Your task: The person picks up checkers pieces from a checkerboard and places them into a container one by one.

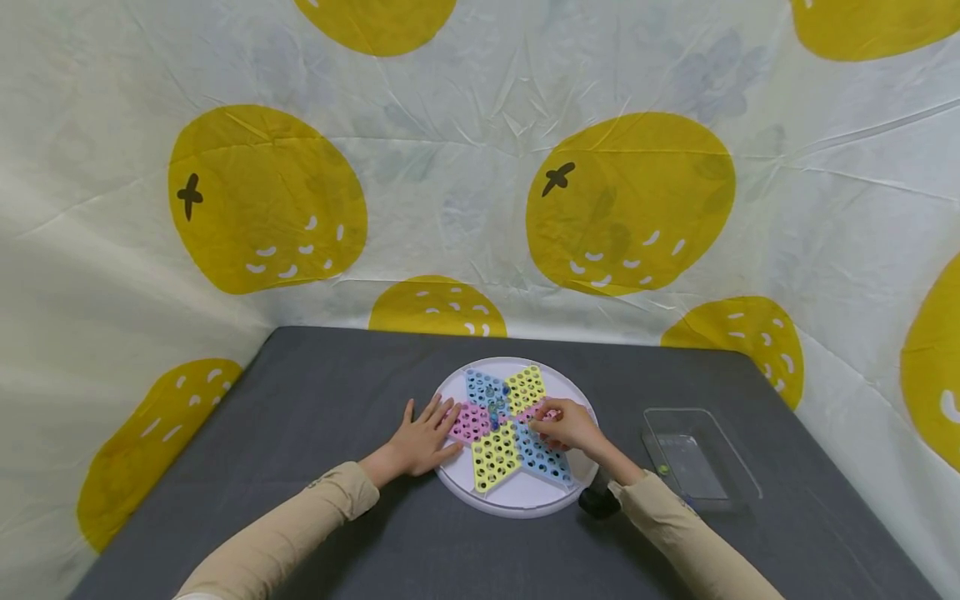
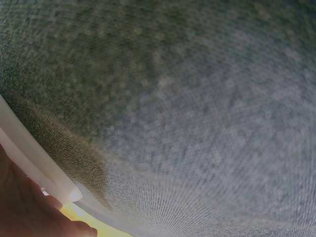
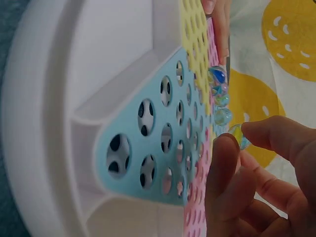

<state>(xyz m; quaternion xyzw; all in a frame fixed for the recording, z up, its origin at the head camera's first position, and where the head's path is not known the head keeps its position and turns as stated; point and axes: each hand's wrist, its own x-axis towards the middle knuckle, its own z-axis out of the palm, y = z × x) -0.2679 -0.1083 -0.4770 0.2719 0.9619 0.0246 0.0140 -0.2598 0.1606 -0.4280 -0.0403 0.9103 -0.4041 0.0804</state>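
A round white Chinese checkers board [image 1: 459, 387] lies on the dark table, with a pink, blue and yellow star full of holes. Several glass marbles [image 3: 217, 76] sit in holes around its middle and far-left blue point. My left hand [image 1: 420, 442] rests at the board's left side, fingers spread and reaching over the rim. Above the right part of the star, my right hand [image 1: 572, 427] pinches a clear yellow-green marble [image 3: 237, 133] between thumb and forefinger. Part of the star is hidden under that hand. The left wrist view shows mostly dark cloth and fingers at the rim.
To the right stands a clear plastic box [image 1: 738, 454] with a green marble [image 1: 663, 470] near its left wall. A black object [image 1: 598, 502] shows below the right wrist. Behind the dark table [image 1: 352, 367] hangs a white curtain [image 1: 450, 100] with yellow fruit prints.
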